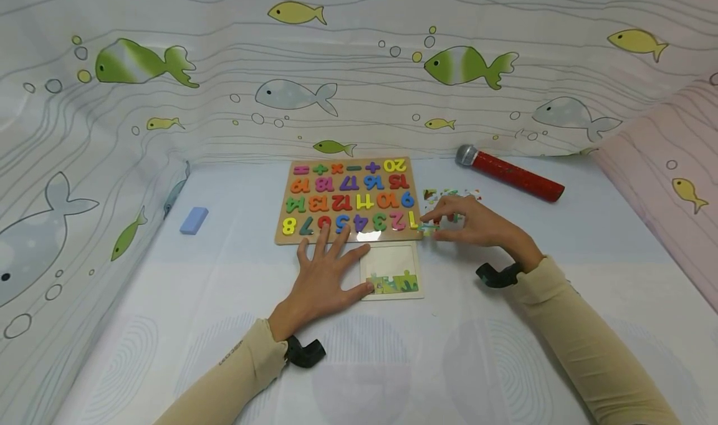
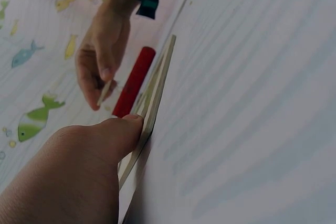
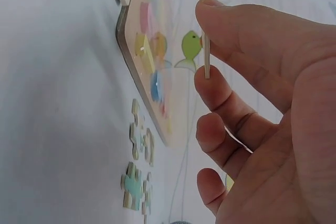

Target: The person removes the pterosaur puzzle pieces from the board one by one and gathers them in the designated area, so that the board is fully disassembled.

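My right hand (image 1: pixel 477 222) pinches a thin jigsaw piece (image 3: pixel 207 59) between thumb and fingertip, above the table just right of the number board (image 1: pixel 348 239). In the right wrist view the piece is seen edge-on, so its picture is hidden. My left hand (image 1: pixel 322 278) lies with fingers spread, its thumb on the edge of a small square puzzle frame (image 1: pixel 392 255) and its other fingertips at the number board's lower edge. Along the frame's near side sit green jigsaw pieces (image 1: pixel 406 281); its upper part shows bare white.
Several loose jigsaw pieces (image 3: pixel 134 187) lie right of the number board. Behind them rests a red microphone (image 1: pixel 516 174) with a silver head. A blue block (image 1: pixel 194 220) is at the left. Fish-patterned cloth (image 1: pixel 359 57) rises behind the table.
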Demonstrator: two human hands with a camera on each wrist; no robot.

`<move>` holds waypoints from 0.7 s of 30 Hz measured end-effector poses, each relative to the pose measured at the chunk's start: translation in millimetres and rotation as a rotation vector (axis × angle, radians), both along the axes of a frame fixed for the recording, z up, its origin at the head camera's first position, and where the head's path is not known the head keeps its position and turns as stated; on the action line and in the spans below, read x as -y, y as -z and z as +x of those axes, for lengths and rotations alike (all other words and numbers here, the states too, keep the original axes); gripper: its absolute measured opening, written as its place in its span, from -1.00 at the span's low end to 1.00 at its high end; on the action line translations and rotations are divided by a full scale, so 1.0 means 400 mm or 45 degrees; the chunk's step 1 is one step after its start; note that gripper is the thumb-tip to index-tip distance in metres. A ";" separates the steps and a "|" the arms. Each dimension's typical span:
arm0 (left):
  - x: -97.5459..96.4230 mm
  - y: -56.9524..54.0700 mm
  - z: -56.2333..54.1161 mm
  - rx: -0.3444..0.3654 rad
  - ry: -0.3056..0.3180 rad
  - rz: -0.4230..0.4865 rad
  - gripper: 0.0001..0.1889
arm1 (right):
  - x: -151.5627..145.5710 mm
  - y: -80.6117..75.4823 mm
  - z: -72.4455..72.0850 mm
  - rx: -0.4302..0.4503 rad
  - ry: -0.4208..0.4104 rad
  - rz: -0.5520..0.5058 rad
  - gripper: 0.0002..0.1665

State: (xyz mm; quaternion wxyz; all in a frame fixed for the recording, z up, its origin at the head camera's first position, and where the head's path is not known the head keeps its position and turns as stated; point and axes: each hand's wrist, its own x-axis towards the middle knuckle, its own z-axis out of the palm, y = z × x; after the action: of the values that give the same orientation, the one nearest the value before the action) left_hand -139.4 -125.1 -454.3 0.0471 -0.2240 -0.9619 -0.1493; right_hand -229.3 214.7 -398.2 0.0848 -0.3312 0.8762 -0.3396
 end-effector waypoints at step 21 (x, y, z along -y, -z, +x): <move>0.001 -0.001 0.004 -0.009 0.006 0.010 -0.19 | -0.048 -0.013 -0.008 -0.062 0.105 0.005 -0.57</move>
State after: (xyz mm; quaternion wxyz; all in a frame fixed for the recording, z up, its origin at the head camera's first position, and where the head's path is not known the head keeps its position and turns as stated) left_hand -137.6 -125.4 -454.0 0.0508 -0.2264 -0.9607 -0.1524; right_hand -232.7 233.9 -393.0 0.0502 -0.3026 0.8917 -0.3328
